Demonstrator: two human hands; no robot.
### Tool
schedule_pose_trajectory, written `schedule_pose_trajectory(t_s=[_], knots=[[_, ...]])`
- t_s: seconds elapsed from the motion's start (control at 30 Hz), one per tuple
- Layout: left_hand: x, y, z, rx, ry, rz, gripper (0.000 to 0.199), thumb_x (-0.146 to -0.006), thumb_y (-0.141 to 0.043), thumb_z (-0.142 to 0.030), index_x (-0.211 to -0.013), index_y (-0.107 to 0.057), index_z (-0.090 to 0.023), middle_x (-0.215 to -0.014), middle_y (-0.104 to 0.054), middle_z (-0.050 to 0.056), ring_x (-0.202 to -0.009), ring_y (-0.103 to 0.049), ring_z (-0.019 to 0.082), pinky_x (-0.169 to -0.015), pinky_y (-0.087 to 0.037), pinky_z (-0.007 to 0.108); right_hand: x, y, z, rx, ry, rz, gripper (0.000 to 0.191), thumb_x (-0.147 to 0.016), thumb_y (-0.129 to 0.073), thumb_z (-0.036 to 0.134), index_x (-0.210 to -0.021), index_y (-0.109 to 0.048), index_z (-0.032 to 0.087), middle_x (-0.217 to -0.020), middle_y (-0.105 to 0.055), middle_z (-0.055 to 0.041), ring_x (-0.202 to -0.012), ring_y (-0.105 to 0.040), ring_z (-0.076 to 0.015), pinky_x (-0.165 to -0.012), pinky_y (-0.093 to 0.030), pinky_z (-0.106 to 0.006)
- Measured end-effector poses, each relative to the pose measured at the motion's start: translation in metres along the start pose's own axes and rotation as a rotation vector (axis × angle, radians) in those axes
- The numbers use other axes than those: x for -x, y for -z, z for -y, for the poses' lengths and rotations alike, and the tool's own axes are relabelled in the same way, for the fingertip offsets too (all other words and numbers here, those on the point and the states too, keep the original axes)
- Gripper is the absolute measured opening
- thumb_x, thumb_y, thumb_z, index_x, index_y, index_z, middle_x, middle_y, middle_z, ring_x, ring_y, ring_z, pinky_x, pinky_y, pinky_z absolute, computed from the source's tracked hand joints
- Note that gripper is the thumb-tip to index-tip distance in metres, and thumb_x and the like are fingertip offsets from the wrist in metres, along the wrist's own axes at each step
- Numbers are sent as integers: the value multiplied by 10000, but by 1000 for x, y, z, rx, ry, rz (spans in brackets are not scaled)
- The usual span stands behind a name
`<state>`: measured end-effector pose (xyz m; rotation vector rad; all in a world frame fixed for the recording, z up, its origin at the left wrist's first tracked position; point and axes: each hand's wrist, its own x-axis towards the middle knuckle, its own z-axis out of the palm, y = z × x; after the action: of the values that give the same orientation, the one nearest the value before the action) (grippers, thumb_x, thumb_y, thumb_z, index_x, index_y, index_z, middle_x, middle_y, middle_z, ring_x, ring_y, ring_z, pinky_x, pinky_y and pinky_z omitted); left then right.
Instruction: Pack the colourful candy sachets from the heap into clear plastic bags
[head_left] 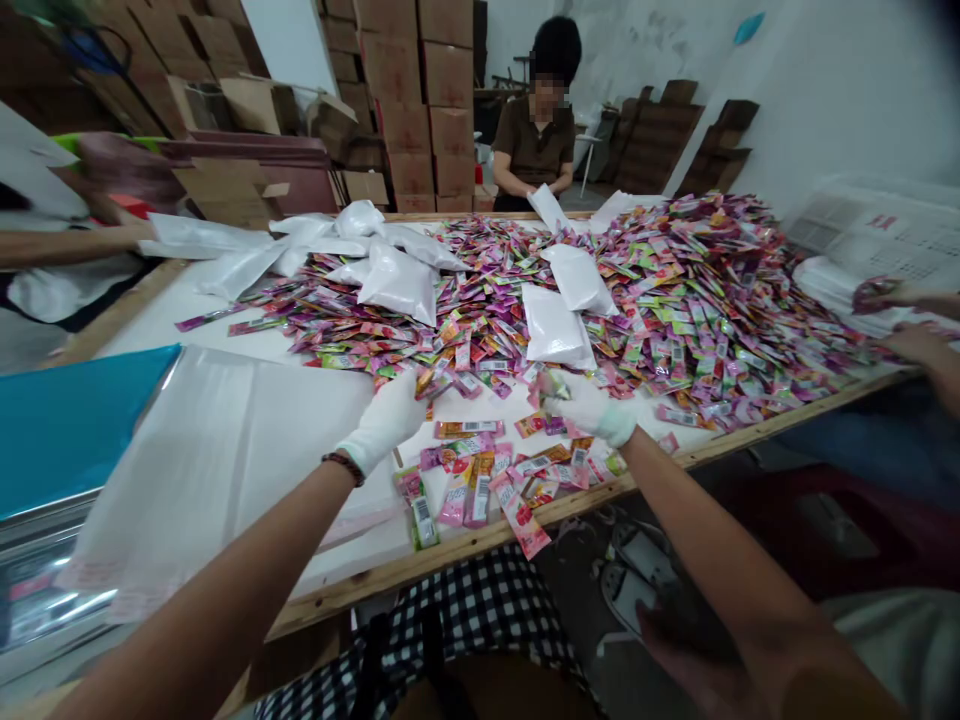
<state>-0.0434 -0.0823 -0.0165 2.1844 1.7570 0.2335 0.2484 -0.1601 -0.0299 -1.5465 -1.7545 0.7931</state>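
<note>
My left hand [390, 415], in a white glove, is closed on small printed sachets [431, 383] at the near edge of the heap. My right hand [589, 408], gloved too, has its fingers closed round a few more sachets [553, 388]. Between and below both hands lie several loose stick sachets [469, 490] in pink, orange and purple on the white tabletop. One pink sachet [520, 515] sticks out over the wooden front edge. Just beyond my hands spreads a large heap of sachets [697, 300]. Flat white mailing bags [247, 430] lie stacked left of my left hand.
Filled white pouches [397, 283] rest on the heap, two more [559, 330] near its middle. A person [536, 140] works at the far side; other people's hands [919, 340] reach in at right and an arm [75, 245] at left. Cardboard boxes [390, 90] stand behind.
</note>
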Motion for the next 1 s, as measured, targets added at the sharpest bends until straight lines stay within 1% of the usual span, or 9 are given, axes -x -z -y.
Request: schedule_pose_trajectory(t_s=[0.17, 0.3, 0.43, 0.53, 0.6, 0.7, 0.77, 0.83, 1.0], knots=[[16, -1, -6, 111, -160, 49, 537, -827, -595, -415, -1293, -486, -172, -1137, -684, 113, -996, -667, 249, -831, -505, 305, 11, 38, -12, 144, 14, -125, 458, -803, -624, 389, -1184, -535, 150, -1031, -659, -76, -910, -604, -207, -814, -474, -309], [29, -30, -20, -128, -271, 244, 440, -751, -661, -411, -1112, -615, -162, -1053, -703, 121, -952, -675, 270, -802, -508, 317, 26, 41, -51, 491, -145, 89, 384, -717, -692, 263, -1075, -603, 155, -966, -684, -71, -842, -614, -205, -760, -465, -270], [34, -42, -26, -249, -272, 289, 323, -794, -606, -352, -1054, -649, -165, -1011, -710, 134, -939, -683, 285, -802, -506, 341, 38, 42, -78, 633, -239, 222, 189, -692, -657, 194, -878, -668, 164, -838, -698, -54, -773, -618, -198, -718, -451, -260], [31, -31, -21, -220, -312, 194, 265, -830, -558, -333, -1013, -641, -160, -1056, -691, 143, -964, -672, 294, -817, -503, 356, 45, 53, -80, 488, -262, 90, 192, -699, -662, 279, -857, -659, 171, -825, -694, -36, -775, -617, -194, -736, -472, -275], [25, -20, -17, -127, -343, 107, 250, -854, -528, -291, -1053, -615, -167, -1086, -682, 130, -992, -662, 269, -845, -493, 333, 48, 65, -78, 197, -258, -38, 302, -673, -694, 367, -900, -643, 174, -844, -687, -30, -786, -618, -197, -764, -495, -304], [15, -9, -14, 19, -293, 48, 327, -904, -475, -299, -1199, -541, -174, -1101, -685, 119, -975, -667, 237, -835, -490, 303, 47, 77, -73, -262, -150, -162, 392, -671, -713, 446, -945, -612, 184, -884, -673, -26, -827, -625, -194, -837, -510, -340], [10, -11, -14, 51, -284, 60, 384, -888, -519, -349, -1227, -513, -169, -1121, -680, 122, -970, -667, 236, -819, -494, 296, 41, 75, -68, -341, -68, -173, 380, -703, -703, 468, -944, -591, 196, -912, -663, -25, -850, -624, -186, -858, -509, -339], [6, -18, -17, 13, -311, 106, 431, -826, -602, -375, -1193, -523, -163, -1116, -678, 119, -968, -663, 238, -811, -499, 289, 34, 64, -63, -184, -31, -93, 387, -721, -696, 469, -968, -585, 193, -944, -663, -36, -857, -621, -185, -842, -509, -326], [-1, -41, -26, -198, -305, 230, 291, -760, -622, -274, -1033, -611, -172, -971, -703, 112, -888, -684, 260, -779, -516, 319, 16, 27, -44, 638, -136, 210, 342, -738, -678, 368, -1026, -659, 185, -998, -709, -93, -899, -653, -252, -802, -493, -332]])
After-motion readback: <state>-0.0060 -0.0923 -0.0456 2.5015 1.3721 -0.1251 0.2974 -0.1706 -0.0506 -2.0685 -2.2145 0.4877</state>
